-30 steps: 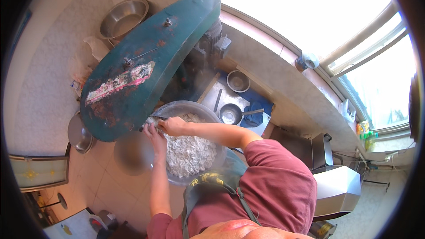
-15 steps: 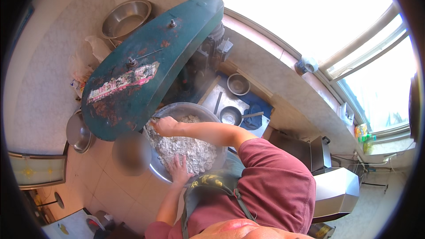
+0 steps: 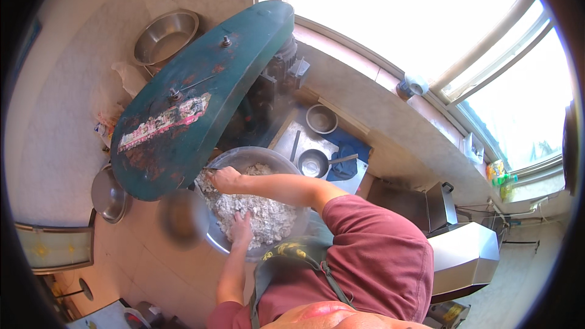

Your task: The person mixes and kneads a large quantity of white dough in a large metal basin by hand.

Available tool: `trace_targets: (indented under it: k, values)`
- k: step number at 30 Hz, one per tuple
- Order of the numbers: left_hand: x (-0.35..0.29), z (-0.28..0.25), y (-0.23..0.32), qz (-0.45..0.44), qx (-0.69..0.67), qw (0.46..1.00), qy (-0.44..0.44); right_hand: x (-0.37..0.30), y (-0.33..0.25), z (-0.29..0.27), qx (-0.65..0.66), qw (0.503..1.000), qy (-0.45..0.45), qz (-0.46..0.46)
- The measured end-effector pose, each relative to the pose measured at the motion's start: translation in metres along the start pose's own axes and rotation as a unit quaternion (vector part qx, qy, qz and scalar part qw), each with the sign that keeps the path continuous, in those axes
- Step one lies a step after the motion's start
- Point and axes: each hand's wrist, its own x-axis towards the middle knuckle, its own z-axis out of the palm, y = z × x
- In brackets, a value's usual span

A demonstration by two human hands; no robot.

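Floury mixture, pale and lumpy, lies in a wide bowl in front of the person, reaching under the fingers of both hands. From the left: a green machine cover, rust-marked, stands above and beside the bowl, its near end close to the bowl's left edge. Next, the right hand is at the bowl's far-left side, farther from the body than the other; its fingers are curled, and a thin dark edge shows beside them, though whether it is held cannot be told. The left hand rests on the near-left part of the mixture, fingers slightly parted and pointing away from the body, tips partly hidden in the crumbs; no firm hold is visible. The bulk of the mixture lies to the right of both hands. The heap has no clear long axis; its visible spread slants from far left to near right. The right forearm crosses above it. Farther right, apart from the bowl, sits a handled pan.
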Motion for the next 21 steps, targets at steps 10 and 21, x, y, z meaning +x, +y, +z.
trace_targets:
  k: [10,21]
  values:
    - [0.024,-0.038,0.001,-0.064,-0.213,0.973,0.068,0.004,-0.017,-0.011,0.022,0.999,-0.048,-0.004]
    - [0.025,-0.021,-0.036,-0.155,-0.450,0.879,0.016,0.007,-0.014,-0.004,-0.008,1.000,-0.008,-0.003]
